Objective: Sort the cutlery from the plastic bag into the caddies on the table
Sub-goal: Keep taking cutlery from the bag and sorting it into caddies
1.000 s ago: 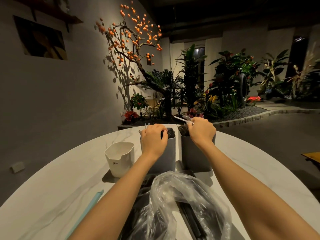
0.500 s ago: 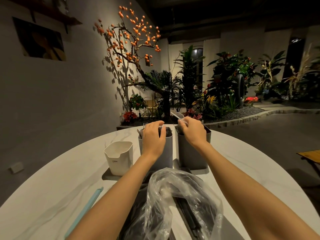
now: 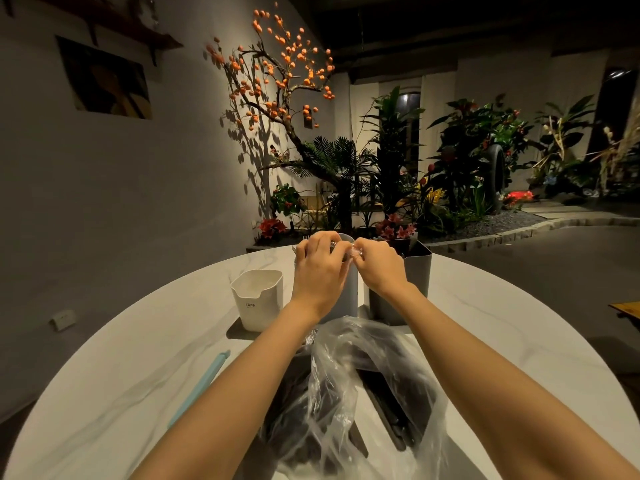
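Note:
Three caddies stand in a row at the table's far side: a white caddy (image 3: 256, 301), a light grey caddy (image 3: 349, 299) and a dark grey caddy (image 3: 417, 275). My left hand (image 3: 320, 271) and my right hand (image 3: 381, 270) meet over the light grey caddy's top. Fingers of both hands pinch a small clear shiny piece (image 3: 356, 252) between them; I cannot tell what kind of cutlery it is. The crumpled clear plastic bag (image 3: 367, 393) lies close to me between my forearms, with dark cutlery inside. The contents of the grey caddies are mostly hidden by my hands.
A pale blue stick (image 3: 202, 384) lies on the round white marble table (image 3: 138, 358) at the left. A dark tray (image 3: 237, 332) sits under the caddies. Beyond the table are a wall, an orange-fruited tree and planted beds.
My right hand has left the dark grey caddy and moved left to join my left hand over the light grey caddy. The spoon it held earlier is no longer seen.

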`<state>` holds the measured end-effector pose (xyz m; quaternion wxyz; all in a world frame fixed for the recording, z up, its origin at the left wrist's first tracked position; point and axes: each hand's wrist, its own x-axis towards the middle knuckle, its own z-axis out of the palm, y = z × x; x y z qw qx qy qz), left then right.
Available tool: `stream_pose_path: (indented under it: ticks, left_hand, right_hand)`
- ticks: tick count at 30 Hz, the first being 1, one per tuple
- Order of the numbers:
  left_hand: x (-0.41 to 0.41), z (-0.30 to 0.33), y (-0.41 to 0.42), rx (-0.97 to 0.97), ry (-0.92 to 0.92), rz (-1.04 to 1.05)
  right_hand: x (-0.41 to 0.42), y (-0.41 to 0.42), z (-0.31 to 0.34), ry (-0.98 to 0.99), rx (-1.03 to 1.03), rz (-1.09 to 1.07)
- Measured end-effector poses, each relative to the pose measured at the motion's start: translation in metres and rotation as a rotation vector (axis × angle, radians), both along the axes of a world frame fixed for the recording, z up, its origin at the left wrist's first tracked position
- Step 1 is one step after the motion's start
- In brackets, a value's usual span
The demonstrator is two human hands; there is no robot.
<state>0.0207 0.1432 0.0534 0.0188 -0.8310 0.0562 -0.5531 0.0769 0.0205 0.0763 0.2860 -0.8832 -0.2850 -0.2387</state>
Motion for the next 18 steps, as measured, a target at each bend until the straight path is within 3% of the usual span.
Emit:
stream_pose_path:
  ticks: [4,13,18]
  left_hand:
    - [-0.008,0.001,0.006,0.048,0.073,-0.008]
    - [-0.031,-0.010,-0.001,-0.157,0.372,0.014]
    - [-0.033,-0.017,0.001,-0.464,0.378,-0.007]
  right_hand:
    - [-0.005,0.001,-0.001,0.064,-0.026,0.000]
    - [-0.008,0.013,-0.001,0.375,0.110,0.147]
    - [-0.014,0.017,0.001,0.608,0.244,0.289]
